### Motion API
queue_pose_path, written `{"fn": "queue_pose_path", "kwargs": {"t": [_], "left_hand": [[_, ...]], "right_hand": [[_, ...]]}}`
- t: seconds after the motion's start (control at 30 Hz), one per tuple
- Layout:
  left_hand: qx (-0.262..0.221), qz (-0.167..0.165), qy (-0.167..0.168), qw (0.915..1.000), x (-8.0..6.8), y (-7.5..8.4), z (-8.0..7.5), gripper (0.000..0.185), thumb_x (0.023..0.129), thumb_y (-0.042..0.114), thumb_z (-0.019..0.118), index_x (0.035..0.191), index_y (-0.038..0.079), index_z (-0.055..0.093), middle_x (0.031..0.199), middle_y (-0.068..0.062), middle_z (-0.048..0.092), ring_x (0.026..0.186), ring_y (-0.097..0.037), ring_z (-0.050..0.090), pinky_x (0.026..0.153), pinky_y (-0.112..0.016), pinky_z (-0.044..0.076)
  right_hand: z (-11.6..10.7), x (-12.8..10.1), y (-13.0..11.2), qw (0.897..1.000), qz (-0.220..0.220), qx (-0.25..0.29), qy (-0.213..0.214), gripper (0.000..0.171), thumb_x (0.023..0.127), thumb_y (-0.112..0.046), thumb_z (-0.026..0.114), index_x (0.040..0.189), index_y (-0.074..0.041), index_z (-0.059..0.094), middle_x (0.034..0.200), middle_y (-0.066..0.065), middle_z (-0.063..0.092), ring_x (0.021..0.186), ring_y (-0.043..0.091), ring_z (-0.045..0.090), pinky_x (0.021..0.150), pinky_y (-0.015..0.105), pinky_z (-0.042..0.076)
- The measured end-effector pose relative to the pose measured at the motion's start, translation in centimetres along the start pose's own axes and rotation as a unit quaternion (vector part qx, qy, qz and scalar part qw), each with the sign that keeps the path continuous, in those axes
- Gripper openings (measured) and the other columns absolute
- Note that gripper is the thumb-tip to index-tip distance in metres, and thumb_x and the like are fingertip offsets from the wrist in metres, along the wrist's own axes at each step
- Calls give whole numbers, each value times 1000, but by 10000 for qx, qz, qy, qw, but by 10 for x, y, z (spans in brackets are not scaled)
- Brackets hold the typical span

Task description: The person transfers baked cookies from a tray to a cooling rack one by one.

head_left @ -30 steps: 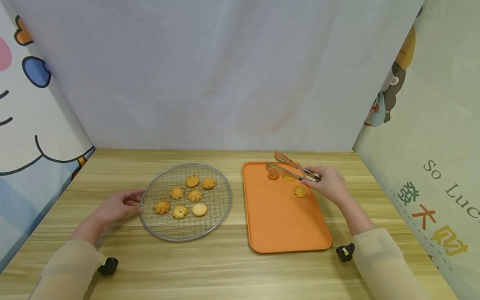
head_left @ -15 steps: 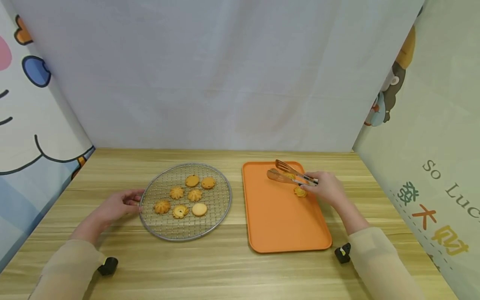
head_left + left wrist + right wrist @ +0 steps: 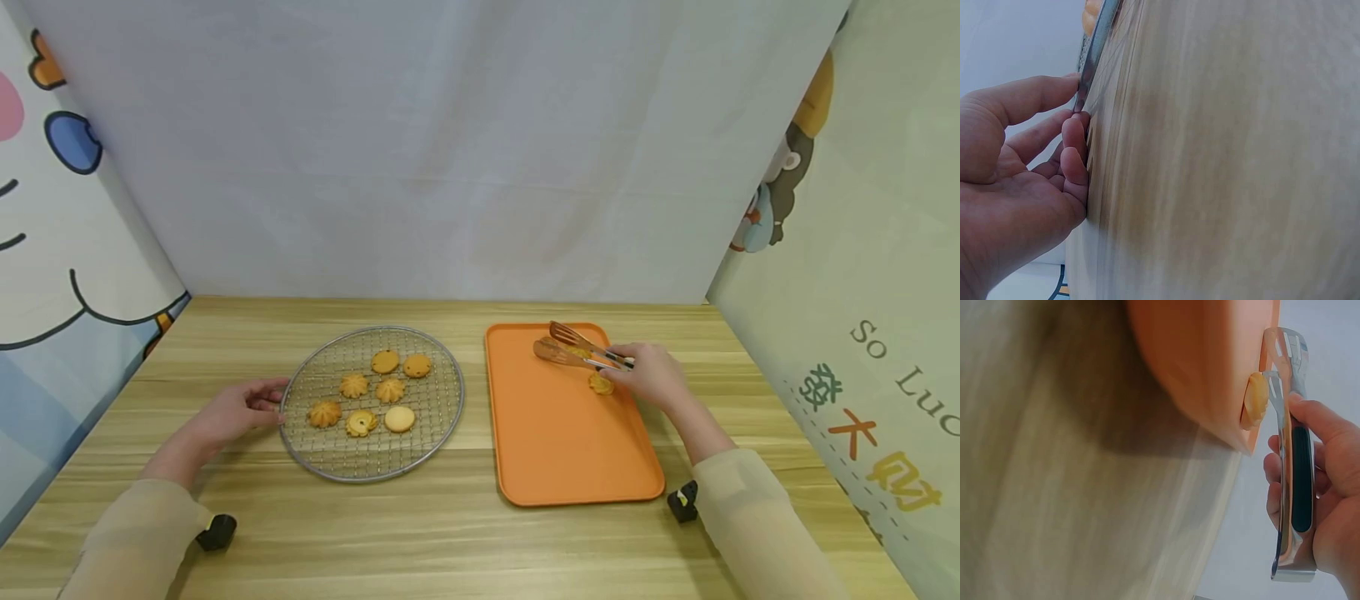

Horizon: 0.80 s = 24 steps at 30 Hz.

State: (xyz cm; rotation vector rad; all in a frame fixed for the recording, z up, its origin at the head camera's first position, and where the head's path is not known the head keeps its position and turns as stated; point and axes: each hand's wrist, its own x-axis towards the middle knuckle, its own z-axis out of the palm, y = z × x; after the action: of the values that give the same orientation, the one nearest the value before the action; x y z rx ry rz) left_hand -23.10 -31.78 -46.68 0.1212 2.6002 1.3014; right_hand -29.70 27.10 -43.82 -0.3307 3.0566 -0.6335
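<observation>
My left hand (image 3: 240, 408) pinches the left rim of a round wire cooling rack (image 3: 300, 454), thumb (image 3: 1054, 90) on top and fingertips below. Several cookies (image 3: 390, 390) lie on the mesh. My right hand (image 3: 648, 371) grips metal tongs (image 3: 1300, 469) with dark handle inlays. Their slotted tips reach low over the far end of an orange tray (image 3: 570, 450), spread around a spot at its far left. A swirled cookie (image 3: 600, 383) sits beneath the tongs' handle end, and another cookie (image 3: 578, 352) shows between the arms. A further cookie at the tips is mostly hidden.
The rack and tray stand side by side on a wood-grain table (image 3: 420, 533), a strip of tabletop between them. A pale curtain (image 3: 450, 150) hangs behind the table. Printed panels flank it left and right.
The tongs have come down toward the tray's far left cookie, their tips drawing somewhat nearer each other. In the last half second they barely move. My left hand stays on the rack's rim.
</observation>
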Motion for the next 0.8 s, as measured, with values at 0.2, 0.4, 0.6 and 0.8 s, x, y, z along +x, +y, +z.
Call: {"fn": "queue_pose_path", "kwargs": {"t": [0.2,0.4,0.6,0.8], "left_hand": [[9,20,18,10000,0,0,0,68,87,15,67,141,-9,34,124,-26,48,100,-21,50,74,-21,47],[-8,61,67,10000,1,0,0,67,86,12,67,140,-10,35,122,-26,49,96,-17,50,73,-21,47],[-1,82,78,9999,1,-1,1,66,86,11,67,140,-10,35,121,-26,49,94,-14,50,73,-21,47],[-13,96,68,9999,0,0,1,66,86,11,67,139,-12,35,121,-26,49,94,-15,50,73,-20,47]], "right_hand": [[1,1,0,10000,25,31,38,51,85,-36,68,126,-5,61,116,23,63,54,17,43,47,30,28],[2,2,-1,10000,-2,62,45,48,86,-35,68,124,-6,63,112,22,65,45,12,25,43,28,24],[3,2,0,9999,-18,105,60,47,85,-34,69,123,-7,64,111,22,65,44,11,23,43,28,23],[5,3,1,9998,-123,135,126,44,85,-32,69,121,-6,65,111,20,66,45,12,23,44,28,22]]}}
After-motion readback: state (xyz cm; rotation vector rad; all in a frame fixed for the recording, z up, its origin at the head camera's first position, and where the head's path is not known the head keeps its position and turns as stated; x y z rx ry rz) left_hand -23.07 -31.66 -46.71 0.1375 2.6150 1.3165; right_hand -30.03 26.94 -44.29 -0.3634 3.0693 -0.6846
